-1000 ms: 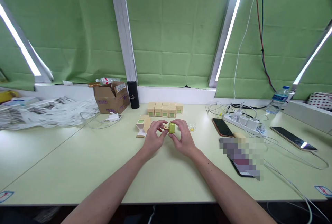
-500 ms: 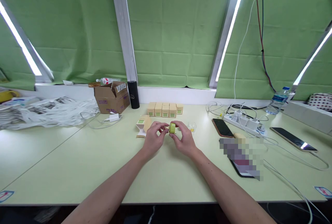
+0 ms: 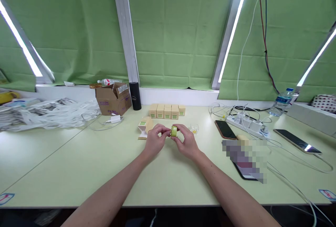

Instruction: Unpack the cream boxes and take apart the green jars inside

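Got the left hand (image 3: 156, 138) reaching in over the middle of the worktop (image 3: 94, 171), wrist bent a bit inward, thumb and fingers curled, tips pinched together at the left side of the small green piece (image 3: 173, 131). Can't tell what exactly is between those tips. Got the right hand (image 3: 186, 140) coming in from the other side, palm turned inward, grasping the green piece between thumb and fingers. Holding it up between both hands, nearer the back edge than the front. Can see both forearms angled in from the front edge, cut off at the bottom of the view.

Going outward, can spot an open small carton (image 3: 145, 124) just left of the hands, flap down towards the front edge, partly behind the left hand. Also a clear container (image 3: 194, 129) just beyond the right hand, with something yellow in it, too small to make out. Further back, can see a row of small cartons (image 3: 164, 110) near the back edge, green squares on the fronts.

Towards the right edge, can see a dark phone (image 3: 225, 129) beside a white power strip (image 3: 248, 125) and tangled cables. Can't make out much under the pixelated patch in front.
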`<state>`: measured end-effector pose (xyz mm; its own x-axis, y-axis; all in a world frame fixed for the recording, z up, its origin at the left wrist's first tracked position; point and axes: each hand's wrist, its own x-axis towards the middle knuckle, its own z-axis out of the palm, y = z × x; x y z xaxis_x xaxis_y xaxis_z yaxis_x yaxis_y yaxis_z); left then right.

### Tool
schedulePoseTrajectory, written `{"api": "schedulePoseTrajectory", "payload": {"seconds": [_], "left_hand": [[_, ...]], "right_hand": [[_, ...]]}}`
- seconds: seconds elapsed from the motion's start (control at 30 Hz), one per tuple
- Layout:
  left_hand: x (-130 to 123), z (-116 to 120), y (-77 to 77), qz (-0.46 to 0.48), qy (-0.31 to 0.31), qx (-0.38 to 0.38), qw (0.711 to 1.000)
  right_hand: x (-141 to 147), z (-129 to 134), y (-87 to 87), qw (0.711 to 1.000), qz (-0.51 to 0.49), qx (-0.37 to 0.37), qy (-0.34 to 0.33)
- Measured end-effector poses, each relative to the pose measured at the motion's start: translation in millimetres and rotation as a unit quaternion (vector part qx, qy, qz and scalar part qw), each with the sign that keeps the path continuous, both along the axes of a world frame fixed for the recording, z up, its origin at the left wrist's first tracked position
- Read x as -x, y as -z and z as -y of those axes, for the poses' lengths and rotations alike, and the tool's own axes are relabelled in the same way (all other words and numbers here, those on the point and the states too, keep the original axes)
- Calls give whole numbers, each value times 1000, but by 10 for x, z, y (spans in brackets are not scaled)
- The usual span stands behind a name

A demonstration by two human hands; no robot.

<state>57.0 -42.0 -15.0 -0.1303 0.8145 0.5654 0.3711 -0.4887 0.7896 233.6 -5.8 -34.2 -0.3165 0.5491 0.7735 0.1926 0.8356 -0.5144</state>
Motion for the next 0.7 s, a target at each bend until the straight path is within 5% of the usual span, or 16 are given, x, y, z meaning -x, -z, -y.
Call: {"api": "schedulePoseTrajectory", "payload": {"seconds": [0.7], "left_hand": [[9, 6, 11, 19, 25, -1, 1000]], "right_hand": [[-25, -15, 8, 1000, 21, 6, -13]]}}
